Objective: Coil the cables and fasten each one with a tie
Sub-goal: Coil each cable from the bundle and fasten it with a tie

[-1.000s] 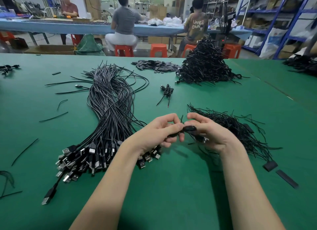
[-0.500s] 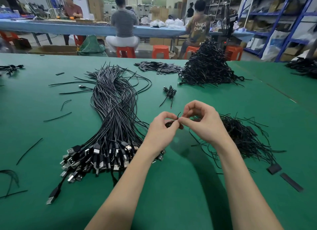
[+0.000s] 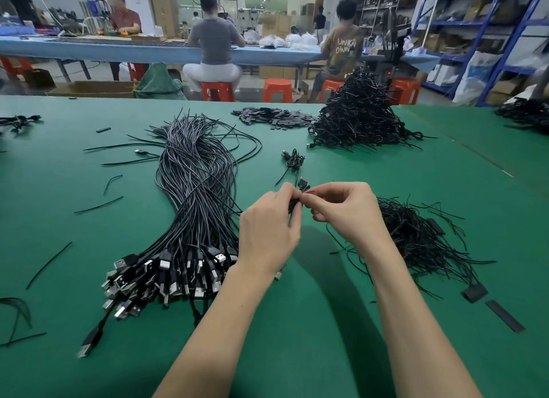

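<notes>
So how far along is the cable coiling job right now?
Done: a tall heap of coiled black cables at the table's far side, one coiled cable lying nearer. In hand: left hand and right hand pinch a small black coil. Left: a long bundle of uncoiled USB cables, many still.

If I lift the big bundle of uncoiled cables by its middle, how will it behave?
The bundle of cables would probably sag at both ends, since its strands curve loosely. The plug ends look heavier and may hang lower. Loose strands could slip out.
</notes>
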Action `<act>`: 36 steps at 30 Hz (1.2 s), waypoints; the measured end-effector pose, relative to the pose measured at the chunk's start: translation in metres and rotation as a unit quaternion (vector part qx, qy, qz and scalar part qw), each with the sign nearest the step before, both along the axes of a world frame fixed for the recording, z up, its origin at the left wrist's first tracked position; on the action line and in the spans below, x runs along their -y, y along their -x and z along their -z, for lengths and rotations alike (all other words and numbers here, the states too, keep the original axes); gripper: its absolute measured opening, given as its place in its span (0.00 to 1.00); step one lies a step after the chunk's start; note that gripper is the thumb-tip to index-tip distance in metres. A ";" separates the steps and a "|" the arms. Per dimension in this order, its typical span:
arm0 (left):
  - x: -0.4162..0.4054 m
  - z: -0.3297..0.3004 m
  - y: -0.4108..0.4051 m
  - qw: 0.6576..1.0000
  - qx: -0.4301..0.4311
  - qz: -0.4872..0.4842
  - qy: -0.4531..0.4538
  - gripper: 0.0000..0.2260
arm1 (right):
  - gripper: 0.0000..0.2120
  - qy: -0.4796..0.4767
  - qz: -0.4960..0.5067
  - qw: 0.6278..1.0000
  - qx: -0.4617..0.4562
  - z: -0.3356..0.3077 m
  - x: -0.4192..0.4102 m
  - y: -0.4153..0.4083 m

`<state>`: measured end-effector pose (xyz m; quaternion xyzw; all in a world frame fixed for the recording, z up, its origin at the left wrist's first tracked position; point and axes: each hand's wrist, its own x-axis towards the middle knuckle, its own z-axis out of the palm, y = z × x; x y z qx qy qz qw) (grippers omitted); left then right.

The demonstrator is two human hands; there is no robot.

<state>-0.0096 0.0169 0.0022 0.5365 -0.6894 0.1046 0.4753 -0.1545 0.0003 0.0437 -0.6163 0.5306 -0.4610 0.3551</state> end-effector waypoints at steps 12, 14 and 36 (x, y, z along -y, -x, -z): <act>0.011 -0.015 -0.009 0.649 -0.632 0.291 -0.309 0.03 | 0.05 0.122 0.006 0.992 -0.043 0.019 0.004 -0.006; 0.010 -0.012 -0.009 0.674 -0.616 0.296 -0.281 0.07 | 0.04 0.021 -0.036 0.996 0.082 0.017 0.005 -0.006; 0.012 -0.013 -0.015 0.605 -0.667 0.322 -0.293 0.07 | 0.04 0.226 0.021 0.969 -0.099 0.020 0.006 -0.007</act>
